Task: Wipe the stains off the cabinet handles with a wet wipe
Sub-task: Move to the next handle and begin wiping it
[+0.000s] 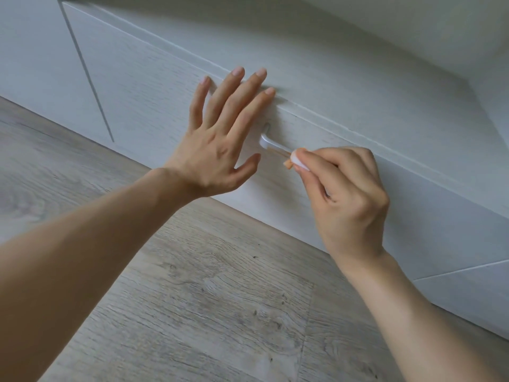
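My left hand (220,133) blocks the handle's (271,143) left end (fingers spread flat). Floor (206,299) below lies open.

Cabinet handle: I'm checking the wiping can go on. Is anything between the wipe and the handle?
Nothing visible. The right hand pinches the wipe right at the handle. The left hand rests flat on the drawer front, beside it.

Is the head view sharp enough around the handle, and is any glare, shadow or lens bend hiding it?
Head view: soft, even light, no glare; the handle is slightly soft but readable, its right end hidden by the right hand pinching the wipe; the left hand casts faint shadow on the drawer front; wide-angle tilt skews cabinet lines.
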